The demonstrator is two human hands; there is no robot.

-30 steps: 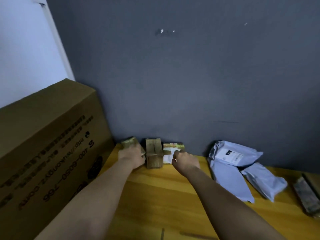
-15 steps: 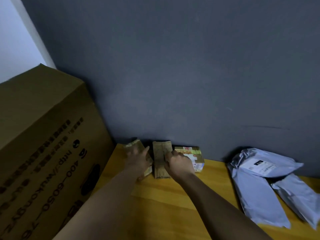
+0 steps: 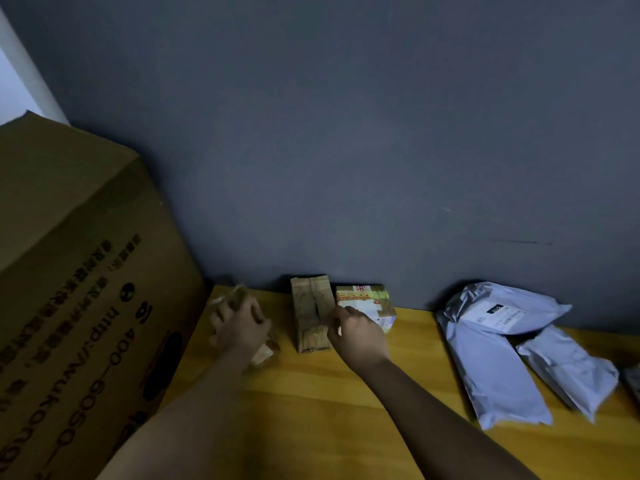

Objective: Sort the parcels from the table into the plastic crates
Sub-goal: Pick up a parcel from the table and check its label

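Left hand (image 3: 240,327) fingers curl round a small parcel (image 3: 265,351), lower left of centre. Right hand (image 3: 358,336) fingers pinch the brown parcel (image 3: 310,306) edge on the surface (image 3: 311,410).

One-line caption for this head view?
Left hand grips a small brown parcel; right hand reaches between two boxes on the wooden table.

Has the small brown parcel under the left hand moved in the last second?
Yes. The small brown parcel gripped by the left hand has come away from the wall toward the person, opening a gap from the upright brown parcel.
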